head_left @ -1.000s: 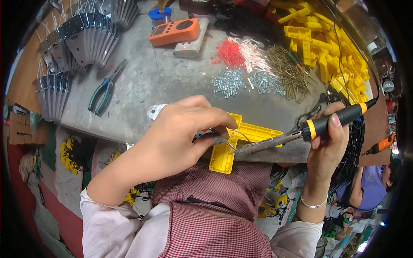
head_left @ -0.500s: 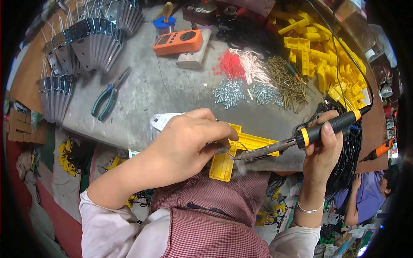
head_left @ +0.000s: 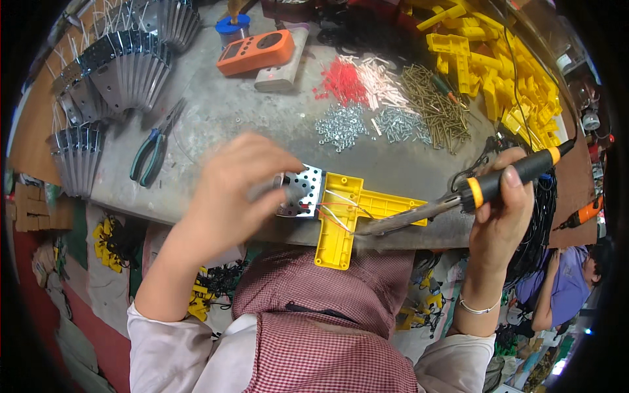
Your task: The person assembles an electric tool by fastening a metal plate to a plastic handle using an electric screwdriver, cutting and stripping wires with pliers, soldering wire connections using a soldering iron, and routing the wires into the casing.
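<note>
My right hand point(head_left: 501, 219) is closed round the black and yellow handle of a soldering iron point(head_left: 422, 211). The iron's tip reaches wire ends over a T-shaped yellow plastic housing point(head_left: 337, 249), which lies at the table's near edge. Thin white and red wires point(head_left: 335, 218) cross the housing's open inside. A perforated metal plate point(head_left: 314, 177) adjoins the housing on its left. Above that plate is my left hand point(head_left: 229, 187), smeared by motion, its thumb and index finger apart with nothing visible between them. It hides the plate's left part.
Pliers point(head_left: 154, 150) and stacked metal blades point(head_left: 131, 78) are at left. Behind the housing lie an orange multimeter point(head_left: 255, 52), red and white sleeves point(head_left: 342, 82), nuts point(head_left: 341, 128) and screws point(head_left: 436, 108). Yellow housings point(head_left: 491, 85) pile up at right. A person point(head_left: 557, 285) sits beyond.
My left hand has drawn back leftward from the wires, its pinch now opened, uncovering the perforated plate. The soldering iron's tip stays close to the wire ends. The whole view has shifted slightly.
</note>
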